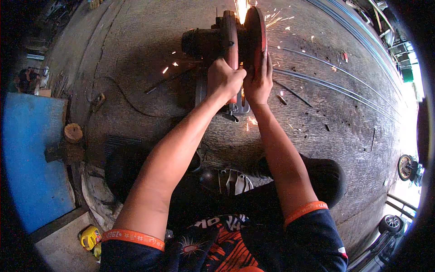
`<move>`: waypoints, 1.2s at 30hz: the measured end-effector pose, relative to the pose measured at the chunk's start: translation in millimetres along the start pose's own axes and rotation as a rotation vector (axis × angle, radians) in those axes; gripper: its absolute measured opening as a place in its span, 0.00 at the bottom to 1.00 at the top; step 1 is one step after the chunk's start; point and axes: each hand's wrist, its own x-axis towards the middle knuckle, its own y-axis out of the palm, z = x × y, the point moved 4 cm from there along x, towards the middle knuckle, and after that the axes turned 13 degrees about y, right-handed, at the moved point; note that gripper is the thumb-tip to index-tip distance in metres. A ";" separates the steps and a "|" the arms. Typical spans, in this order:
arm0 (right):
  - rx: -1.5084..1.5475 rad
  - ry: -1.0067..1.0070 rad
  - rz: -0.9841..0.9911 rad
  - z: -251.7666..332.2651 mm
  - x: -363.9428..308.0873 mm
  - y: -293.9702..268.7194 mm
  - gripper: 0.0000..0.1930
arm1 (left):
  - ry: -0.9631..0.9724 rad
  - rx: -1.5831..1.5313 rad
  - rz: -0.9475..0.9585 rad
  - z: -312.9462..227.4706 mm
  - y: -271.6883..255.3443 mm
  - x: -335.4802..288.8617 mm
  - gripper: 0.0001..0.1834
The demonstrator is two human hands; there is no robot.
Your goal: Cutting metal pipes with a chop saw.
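A cut-off saw with a dark motor (194,42), a red handle (231,38) and a round red blade guard (258,34) stands on the floor at the top middle. My left hand (224,79) is closed around the handle's lower part. The lower edge of the guard sits between the thumb and fingers of my right hand (258,88), with the fingers running up its right side. Bright sparks (242,10) shoot out beyond the guard, and a few scatter around both hands. The blade and the piece at the cut are hidden behind the saw.
Long thin metal rods (317,83) lie on the worn floor to the right, with more bars (344,22) beyond. A dark cable (129,102) curves leftward. A blue panel (31,158), a round wood piece (73,133) and a yellow object (90,237) are at left.
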 end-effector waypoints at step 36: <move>0.093 0.010 -0.027 2.1 -0.7 -4.1 0.31 | 0.073 0.037 -0.099 3.9 2.6 -0.1 0.16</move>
